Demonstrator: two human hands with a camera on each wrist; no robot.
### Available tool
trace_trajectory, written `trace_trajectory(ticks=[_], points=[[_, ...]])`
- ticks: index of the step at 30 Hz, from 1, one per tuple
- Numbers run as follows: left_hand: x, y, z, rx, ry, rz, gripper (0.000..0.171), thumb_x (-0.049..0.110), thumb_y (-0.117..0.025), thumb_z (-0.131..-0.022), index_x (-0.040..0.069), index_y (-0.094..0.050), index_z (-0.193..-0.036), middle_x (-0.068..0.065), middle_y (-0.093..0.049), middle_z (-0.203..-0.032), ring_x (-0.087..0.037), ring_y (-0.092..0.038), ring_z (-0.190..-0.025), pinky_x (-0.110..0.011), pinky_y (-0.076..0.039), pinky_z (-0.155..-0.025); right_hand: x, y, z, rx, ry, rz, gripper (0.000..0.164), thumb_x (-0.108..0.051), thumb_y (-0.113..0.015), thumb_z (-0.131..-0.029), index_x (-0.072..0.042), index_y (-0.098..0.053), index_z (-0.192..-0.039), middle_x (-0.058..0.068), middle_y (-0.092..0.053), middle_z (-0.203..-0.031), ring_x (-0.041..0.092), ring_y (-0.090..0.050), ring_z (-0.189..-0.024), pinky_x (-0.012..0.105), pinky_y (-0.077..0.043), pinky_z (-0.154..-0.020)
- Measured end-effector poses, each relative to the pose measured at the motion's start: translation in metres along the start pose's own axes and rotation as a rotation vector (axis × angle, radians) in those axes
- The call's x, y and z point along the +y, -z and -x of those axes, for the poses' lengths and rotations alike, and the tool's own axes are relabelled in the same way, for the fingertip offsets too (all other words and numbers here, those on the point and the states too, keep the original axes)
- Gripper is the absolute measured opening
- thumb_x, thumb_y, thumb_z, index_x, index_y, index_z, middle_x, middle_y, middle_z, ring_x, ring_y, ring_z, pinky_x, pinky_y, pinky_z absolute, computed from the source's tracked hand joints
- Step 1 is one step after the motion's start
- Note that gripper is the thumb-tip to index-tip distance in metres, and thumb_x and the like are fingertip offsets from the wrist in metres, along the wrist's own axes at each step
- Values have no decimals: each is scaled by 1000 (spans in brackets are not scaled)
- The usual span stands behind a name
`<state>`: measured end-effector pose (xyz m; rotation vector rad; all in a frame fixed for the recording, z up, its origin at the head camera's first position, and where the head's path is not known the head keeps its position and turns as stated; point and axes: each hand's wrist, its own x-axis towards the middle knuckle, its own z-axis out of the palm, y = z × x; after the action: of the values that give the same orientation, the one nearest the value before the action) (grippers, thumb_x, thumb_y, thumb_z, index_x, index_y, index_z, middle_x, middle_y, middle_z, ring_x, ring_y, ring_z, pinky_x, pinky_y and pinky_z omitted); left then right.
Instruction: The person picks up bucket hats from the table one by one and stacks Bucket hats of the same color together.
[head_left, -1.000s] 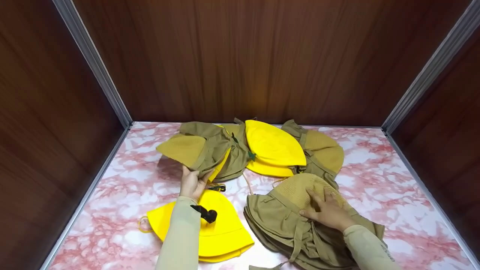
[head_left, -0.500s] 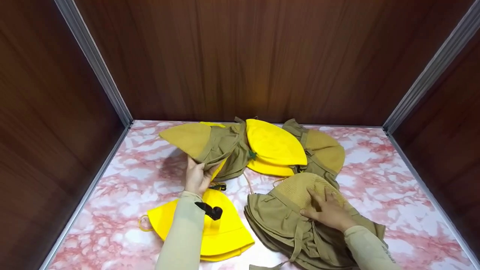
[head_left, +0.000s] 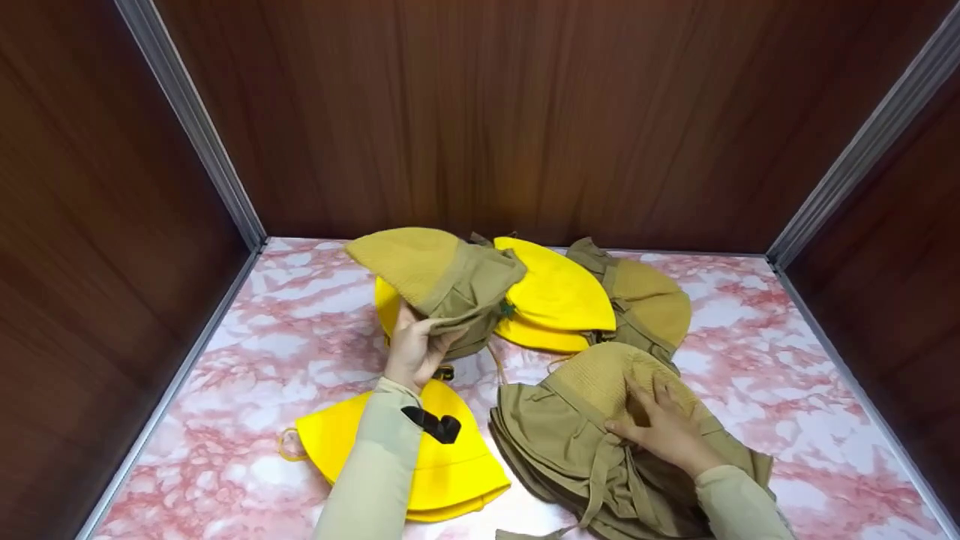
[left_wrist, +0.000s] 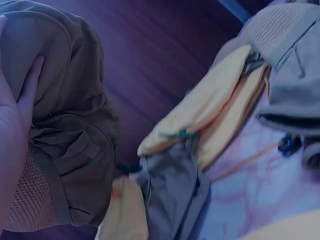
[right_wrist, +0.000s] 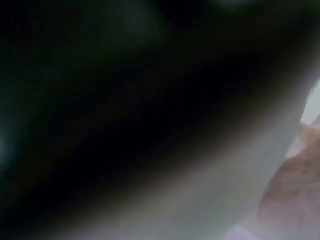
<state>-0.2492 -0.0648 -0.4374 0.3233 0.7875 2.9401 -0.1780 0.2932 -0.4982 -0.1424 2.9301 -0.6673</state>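
My left hand (head_left: 416, 349) pinches the brim of a khaki sun hat (head_left: 409, 259) with a tan mesh crown, its side overlapping the back heap. In the left wrist view this hat (left_wrist: 75, 75) is close by, with the fingers against its cloth. Behind it shows the edge of a yellow hat (head_left: 385, 300). At the front right, my right hand (head_left: 664, 431) rests with spread fingers on a stack of khaki hats (head_left: 551, 420). The right wrist view is mostly dark and blurred.
Below my left forearm lies a yellow bucket hat (head_left: 450, 465) with a cord loop. Another yellow hat (head_left: 551, 289) and a khaki hat (head_left: 651, 304) lie along the back. Brown wood-look panels (head_left: 480, 120) enclose the marbled pink tabletop (head_left: 225, 420) on three sides.
My left hand has moved right and away with the khaki hat, which now covers more of the back heap; a yellow hat edge shows at its left. The right hand has stayed in place.
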Motion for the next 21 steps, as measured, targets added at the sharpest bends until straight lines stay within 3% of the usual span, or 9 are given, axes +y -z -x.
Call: trace_trajectory(ticks=[4, 7, 10, 14, 18, 21], points=[[-6, -14, 2, -34, 35, -44, 67, -22, -40, -82, 18, -27, -134, -19, -50, -113, -30, -64, -88, -38, -56, -70, -14, 4, 9, 56, 41, -3, 91, -56, -60, -81, -7, -21, -147, 34, -12, -146, 54, -10, -132, 72, 8, -98], [-10, -24, 6, -62, 70, -54, 73, -22, -45, -79, 21, -28, -134, -18, -51, -114, -30, -64, -90, -40, -55, -73, -31, 9, 17, 86, 90, -107, 91, -52, -60, -83, -2, -20, -146, 29, -15, -148, 49, -12, -134, 69, 0, -102], [-15, -34, 10, -97, 104, -52, 75, -22, -47, -78, 22, -27, -135, -17, -54, -116, -31, -64, -92, -43, -53, -77, -51, 17, 24, 38, 118, -381, 84, -46, -58, -88, -3, -16, -147, 23, -17, -150, 44, -16, -136, 63, -10, -106], [-20, -45, 19, -159, 141, -35, 78, -22, -47, -78, 21, -24, -139, -15, -53, -123, -29, -63, -98, -42, -52, -81, -72, 32, 29, -118, 151, -886, 71, -39, -45, -96, -1, -13, -147, 21, -20, -150, 40, -20, -136, 53, -18, -108], [-23, -52, 30, -206, 185, -33, 83, -20, -50, -77, 21, -20, -143, -13, -51, -125, -27, -63, -95, -41, -53, -79, -78, 47, 21, -334, 211, -1309, 76, -51, -23, -98, 5, -3, -145, 26, -11, -150, 40, -15, -137, 44, -18, -111], [-26, -55, 37, -237, 213, -44, 80, -19, -51, -77, 21, -24, -140, -13, -52, -122, -28, -65, -89, -40, -56, -70, -78, 55, 12, -473, 247, -1521, 88, -62, -11, -92, 7, 4, -144, 29, -7, -149, 41, -15, -137, 43, -20, -111]])
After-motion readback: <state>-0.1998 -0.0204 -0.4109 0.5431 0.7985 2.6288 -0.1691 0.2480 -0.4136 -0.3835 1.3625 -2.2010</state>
